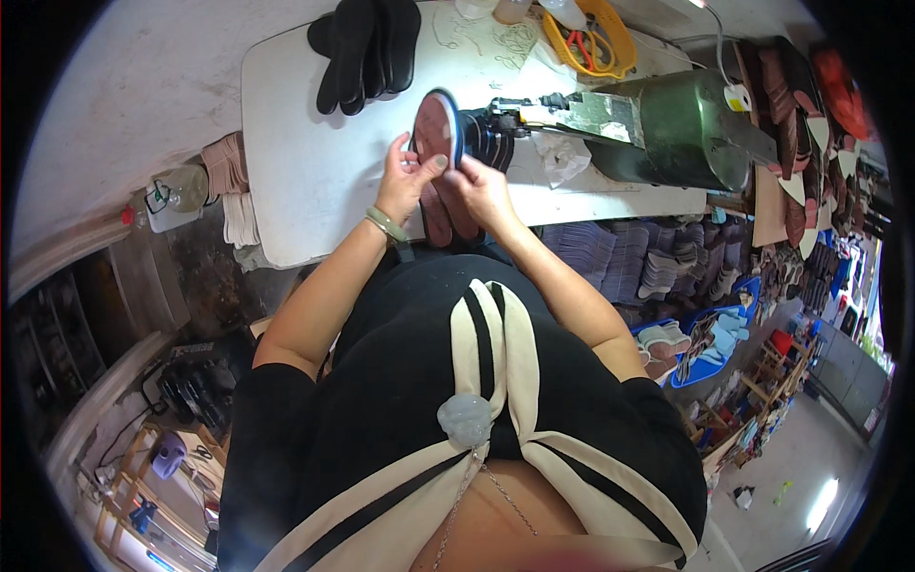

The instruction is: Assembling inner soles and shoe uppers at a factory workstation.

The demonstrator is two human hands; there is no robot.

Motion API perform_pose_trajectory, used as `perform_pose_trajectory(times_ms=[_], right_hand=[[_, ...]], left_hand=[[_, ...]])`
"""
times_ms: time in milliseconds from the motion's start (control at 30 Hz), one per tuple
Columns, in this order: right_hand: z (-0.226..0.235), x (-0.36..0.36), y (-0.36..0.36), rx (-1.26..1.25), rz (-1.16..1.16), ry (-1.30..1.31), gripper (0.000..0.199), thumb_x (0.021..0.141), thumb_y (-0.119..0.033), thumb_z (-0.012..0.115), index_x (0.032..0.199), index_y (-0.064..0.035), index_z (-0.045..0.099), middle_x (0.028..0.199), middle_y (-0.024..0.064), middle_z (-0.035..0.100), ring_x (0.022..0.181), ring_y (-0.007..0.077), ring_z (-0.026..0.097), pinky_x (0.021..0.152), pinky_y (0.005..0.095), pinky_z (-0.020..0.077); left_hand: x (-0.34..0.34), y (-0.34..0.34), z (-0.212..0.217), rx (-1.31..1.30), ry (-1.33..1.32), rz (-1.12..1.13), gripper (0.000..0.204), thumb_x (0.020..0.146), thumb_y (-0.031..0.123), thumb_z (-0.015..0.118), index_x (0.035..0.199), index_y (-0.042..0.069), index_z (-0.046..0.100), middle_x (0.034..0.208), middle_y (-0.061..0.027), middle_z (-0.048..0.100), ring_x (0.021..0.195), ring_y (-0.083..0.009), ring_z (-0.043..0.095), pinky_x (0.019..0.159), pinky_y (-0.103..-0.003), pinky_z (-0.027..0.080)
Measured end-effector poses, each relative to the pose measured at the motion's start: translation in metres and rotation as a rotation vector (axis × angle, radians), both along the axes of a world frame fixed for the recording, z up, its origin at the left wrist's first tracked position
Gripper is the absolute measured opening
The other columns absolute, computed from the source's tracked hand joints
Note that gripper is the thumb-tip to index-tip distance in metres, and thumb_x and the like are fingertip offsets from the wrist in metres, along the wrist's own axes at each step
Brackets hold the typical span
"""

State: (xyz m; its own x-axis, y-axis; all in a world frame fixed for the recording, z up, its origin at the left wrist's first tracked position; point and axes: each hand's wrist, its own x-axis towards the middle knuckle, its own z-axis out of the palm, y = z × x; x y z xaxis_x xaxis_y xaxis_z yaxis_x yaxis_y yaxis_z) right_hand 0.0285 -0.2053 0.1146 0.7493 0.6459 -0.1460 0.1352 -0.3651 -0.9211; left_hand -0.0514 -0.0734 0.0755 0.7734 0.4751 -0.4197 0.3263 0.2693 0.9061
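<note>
My left hand (pixel 404 183) has its thumb against the lower part of a shoe sole (pixel 436 132) with a brownish-pink face and a dark rim. The sole is held up on edge over the white table (pixel 286 162). On its other side, my right hand (pixel 483 194) pinches the lower edge. Just to the right of the sole is the head of a green sewing machine (pixel 696 124), with dark striped pieces partly hidden behind the sole. Below my hands, brown sole pieces (pixel 437 221) lie at the table's near edge.
Black soles (pixel 367 57) are piled on the far left of the table. A yellow basket (pixel 621 48) with orange-handled tools stands at the back. Crumpled white paper (pixel 564 157) lies by the machine. Stacked grey pieces (pixel 579 257) and a blue tray (pixel 710 367) are to the right.
</note>
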Motion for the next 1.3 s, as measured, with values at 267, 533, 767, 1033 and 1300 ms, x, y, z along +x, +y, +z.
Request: perform_pose_trajectory(times_ms=[267, 533, 767, 1033, 1300], right_hand=[[0.031, 0.04, -0.038, 0.235, -0.114, 0.45, 0.024, 0.083, -0.009, 0.061, 0.105, 0.0004, 0.064, 0.094, 0.0047, 0.066, 0.082, 0.0092, 0.058, 0.074, 0.0232, 0.0462], [0.085, 0.033, -0.048, -0.372, 0.062, -0.567, 0.071, 0.075, -0.047, 0.066, 0.127, -0.0029, 0.046, 0.089, 0.0173, 0.058, 0.078, 0.0332, 0.061, 0.071, 0.0394, 0.0504], [0.077, 0.087, -0.066, -0.436, 0.06, -0.707, 0.054, 0.074, -0.043, 0.07, 0.117, -0.0117, 0.06, 0.083, 0.0107, 0.061, 0.077, 0.024, 0.061, 0.07, 0.0314, 0.0494], [0.054, 0.059, -0.093, 0.418, -0.304, 0.966, 0.034, 0.09, -0.028, 0.054, 0.102, 0.0042, 0.058, 0.08, 0.0067, 0.063, 0.065, 0.0132, 0.06, 0.06, 0.0256, 0.0491], [0.033, 0.066, -0.055, 0.448, -0.374, 0.904, 0.026, 0.091, -0.02, 0.052, 0.103, 0.0019, 0.055, 0.084, 0.0097, 0.063, 0.064, 0.01, 0.055, 0.054, 0.0207, 0.0413]], left_hand=[[0.02, -0.006, 0.038, -0.563, -0.231, -0.256, 0.019, 0.089, 0.009, 0.055, 0.106, 0.003, 0.058, 0.095, -0.0004, 0.062, 0.087, -0.0096, 0.059, 0.078, -0.027, 0.049], [0.071, -0.032, 0.063, -0.499, -0.369, 0.016, 0.016, 0.083, 0.003, 0.06, 0.097, -0.002, 0.064, 0.092, -0.0063, 0.066, 0.082, -0.0122, 0.061, 0.074, -0.025, 0.049], [0.137, -0.045, -0.008, 0.255, -0.224, 0.186, 0.042, 0.078, 0.023, 0.07, 0.106, -0.005, 0.055, 0.097, -0.0153, 0.064, 0.088, -0.0201, 0.062, 0.08, -0.032, 0.048], [0.164, -0.034, 0.045, -0.045, 0.001, 0.113, 0.045, 0.079, 0.036, 0.063, 0.077, -0.008, 0.065, 0.074, -0.0163, 0.066, 0.074, -0.0232, 0.064, 0.071, -0.034, 0.048], [0.201, 0.016, 0.065, 1.257, -0.342, -0.545, 0.082, 0.076, 0.059, 0.057, 0.126, -0.005, 0.043, 0.137, -0.0276, 0.033, 0.134, -0.0336, 0.025, 0.107, -0.049, 0.018]])
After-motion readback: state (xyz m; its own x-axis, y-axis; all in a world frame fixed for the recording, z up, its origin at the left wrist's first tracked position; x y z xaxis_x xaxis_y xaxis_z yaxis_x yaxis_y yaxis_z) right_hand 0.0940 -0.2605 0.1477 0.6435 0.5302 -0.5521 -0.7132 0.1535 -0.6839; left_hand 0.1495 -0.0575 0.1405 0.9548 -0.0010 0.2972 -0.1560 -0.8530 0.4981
